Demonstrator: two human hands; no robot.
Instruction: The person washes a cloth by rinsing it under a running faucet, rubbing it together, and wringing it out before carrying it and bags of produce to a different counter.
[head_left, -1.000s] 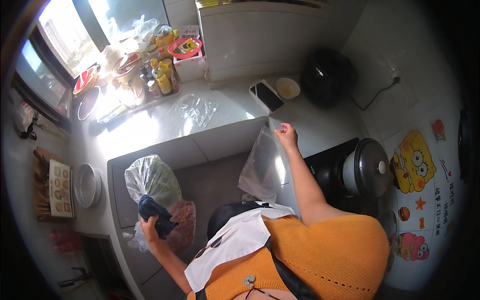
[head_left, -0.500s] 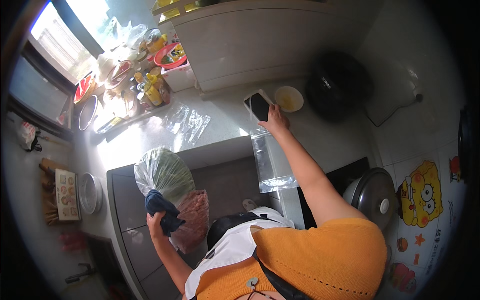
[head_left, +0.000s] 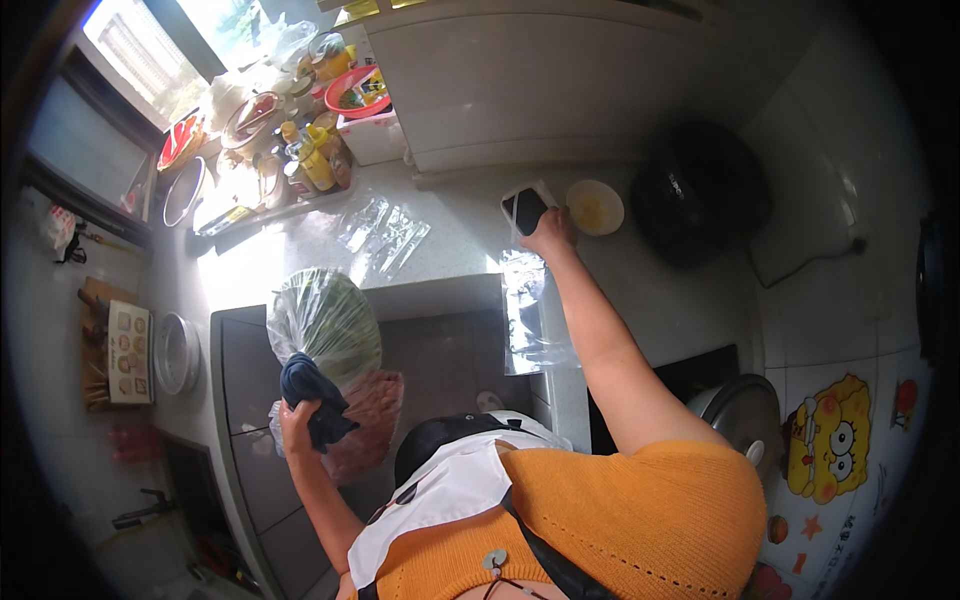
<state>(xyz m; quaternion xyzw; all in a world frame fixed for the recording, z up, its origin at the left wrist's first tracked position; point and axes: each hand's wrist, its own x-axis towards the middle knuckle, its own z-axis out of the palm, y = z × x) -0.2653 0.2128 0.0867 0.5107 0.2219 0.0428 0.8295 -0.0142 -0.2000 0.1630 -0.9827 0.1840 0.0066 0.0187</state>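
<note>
My left hand (head_left: 297, 425) is closed round a bunched dark blue cloth (head_left: 320, 400). From the same grip hang a clear plastic bag of long green vegetables (head_left: 335, 325) and a clear bag with reddish contents (head_left: 368, 425); the bags' gathered tops are hidden. My right hand (head_left: 552, 235) reaches over the counter and grips the lower right corner of a phone (head_left: 526, 210) with a dark screen and pale edge. Whether the phone is lifted off the counter, I cannot tell. Close to that hand is a white bowl (head_left: 608, 217) with something yellowish in it. A flat clear plastic bag (head_left: 530, 310) hangs over the counter edge below.
More clear plastic packaging (head_left: 385, 235) lies on the counter (head_left: 460, 215). Bottles (head_left: 315, 165) and a red basket (head_left: 345, 95) crowd the window side. A black rounded appliance (head_left: 700, 190) stands at right, with a lidded pot (head_left: 740, 415) nearer me. A white colander (head_left: 176, 355) is at left.
The view has shifted slightly. My left hand still holds the cloth and bags, and my right hand stays on the phone. The bags have swung a little.
</note>
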